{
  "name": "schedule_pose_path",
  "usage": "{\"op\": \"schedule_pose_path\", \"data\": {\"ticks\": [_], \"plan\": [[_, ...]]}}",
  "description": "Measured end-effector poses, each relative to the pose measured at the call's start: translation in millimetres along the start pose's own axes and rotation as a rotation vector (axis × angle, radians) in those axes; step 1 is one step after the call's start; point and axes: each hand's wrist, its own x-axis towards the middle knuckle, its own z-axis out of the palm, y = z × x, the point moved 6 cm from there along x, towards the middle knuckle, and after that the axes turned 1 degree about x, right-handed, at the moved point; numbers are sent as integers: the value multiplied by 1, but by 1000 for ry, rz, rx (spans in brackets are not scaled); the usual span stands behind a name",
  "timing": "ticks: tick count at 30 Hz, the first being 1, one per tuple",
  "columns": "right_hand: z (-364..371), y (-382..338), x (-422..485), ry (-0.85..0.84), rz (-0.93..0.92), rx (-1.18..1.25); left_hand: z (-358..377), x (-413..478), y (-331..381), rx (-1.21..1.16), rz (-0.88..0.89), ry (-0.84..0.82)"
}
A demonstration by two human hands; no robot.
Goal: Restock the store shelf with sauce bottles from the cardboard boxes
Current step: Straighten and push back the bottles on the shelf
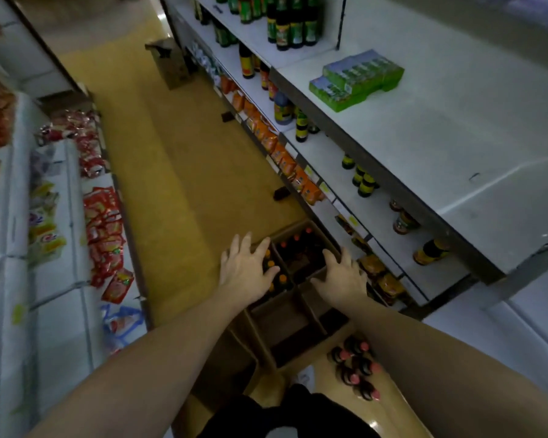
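Below my two arms, the open cardboard box [301,270] stands on the floor. My left hand [246,267], fingers spread and empty, hovers nearest the orange-capped bottles [274,273], upright; my right hand [342,276], also spread, is beside red-capped bottles [295,245].

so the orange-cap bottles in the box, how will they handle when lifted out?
Orange-cap bottles look dark and full, so probably heavy for their size. They stand packed between the box dividers, so likely a straight upward pull. Tall and narrow: may tip once set loose. Material unclear; treat as fragile.
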Motion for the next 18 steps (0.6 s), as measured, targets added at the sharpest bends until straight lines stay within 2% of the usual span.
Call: {"op": "schedule_pose_path", "data": {"ticks": [9, 18], "plan": [[-15, 33, 61, -47, 93, 76, 6, 73, 37, 44, 93, -87], [-5, 35, 108, -63, 161, 104, 26, 138, 24, 33, 143, -193]]}}
